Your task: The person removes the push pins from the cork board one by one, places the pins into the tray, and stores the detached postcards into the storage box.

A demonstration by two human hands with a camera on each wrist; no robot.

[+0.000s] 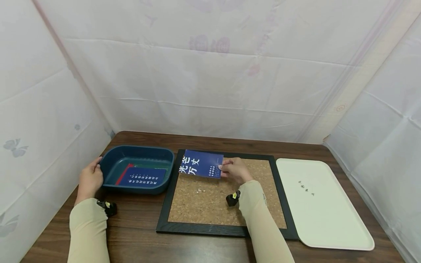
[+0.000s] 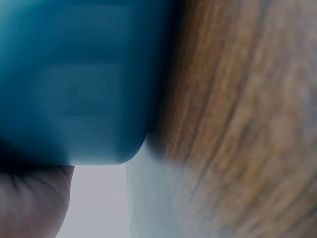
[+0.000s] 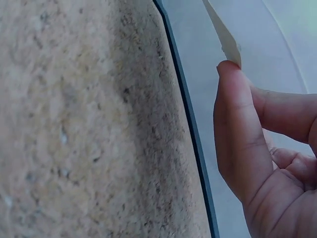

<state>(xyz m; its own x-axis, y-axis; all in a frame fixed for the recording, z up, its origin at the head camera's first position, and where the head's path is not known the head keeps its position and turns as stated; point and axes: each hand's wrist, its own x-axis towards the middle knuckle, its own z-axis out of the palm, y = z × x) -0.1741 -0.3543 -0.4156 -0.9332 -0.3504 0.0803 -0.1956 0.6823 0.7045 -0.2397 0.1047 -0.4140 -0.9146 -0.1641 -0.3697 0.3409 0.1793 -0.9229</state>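
Note:
My right hand point(image 1: 235, 170) pinches the right edge of a blue card point(image 1: 204, 164) with white characters, held above the upper left of a black-framed cork board point(image 1: 227, 204). In the right wrist view, thumb and finger meet on the card point(image 3: 227, 42), which is seen nearly edge-on and apart from the cork. At the far left, my left hand point(image 1: 91, 179) grips the left rim of a dark teal plastic basin point(image 1: 138, 149). Inside the basin lie a blue card point(image 1: 143, 176) with white writing and something red point(image 1: 124, 174) partly beneath it.
Several tiny pale bits point(image 1: 200, 190) lie on the cork, too small to identify. Right of the board, a white tray point(image 1: 332, 215) bears several small shiny pieces point(image 1: 306, 190). All stand on a brown wooden table point(image 1: 138, 230), with white sheeting point(image 1: 210, 87) behind and at both sides.

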